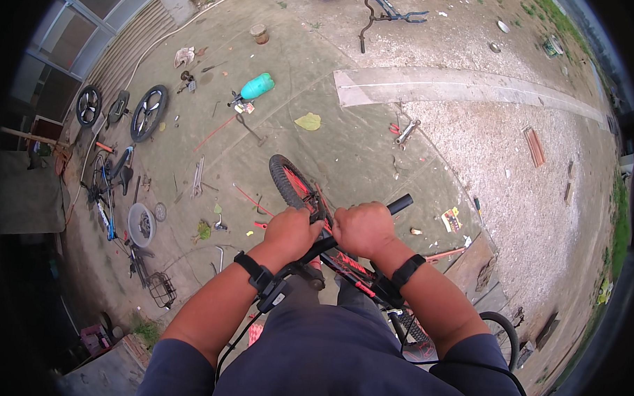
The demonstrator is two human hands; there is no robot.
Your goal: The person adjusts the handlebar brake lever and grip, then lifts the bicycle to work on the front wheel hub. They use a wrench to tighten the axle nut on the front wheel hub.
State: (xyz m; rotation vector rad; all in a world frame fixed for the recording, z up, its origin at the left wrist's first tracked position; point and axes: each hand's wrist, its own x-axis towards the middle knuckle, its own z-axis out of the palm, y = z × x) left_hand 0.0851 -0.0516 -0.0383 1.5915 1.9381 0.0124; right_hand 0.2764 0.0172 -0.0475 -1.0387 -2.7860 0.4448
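Observation:
A bicycle with a red and black frame point(349, 265) stands between my legs, its knobby front wheel point(287, 183) pointing away and to the left. My left hand point(293, 233) is closed at the middle of the black handlebar point(322, 246). Close beside it, my right hand point(363, 229) is wrapped round the same bar. A black end of the bar point(400, 204) sticks out past my right hand. My fingers partly hide the bar's centre. Both wrists wear black straps.
On the green ground sheet lie wrenches point(197, 176), a teal bottle point(257, 85), a yellow leaf point(308, 121) and a combination wrench point(407, 132). At the left are loose wheels point(149, 113), a blue bicycle frame point(108, 208) and a white basin point(141, 225). Gravel point(485, 169) spreads on the right.

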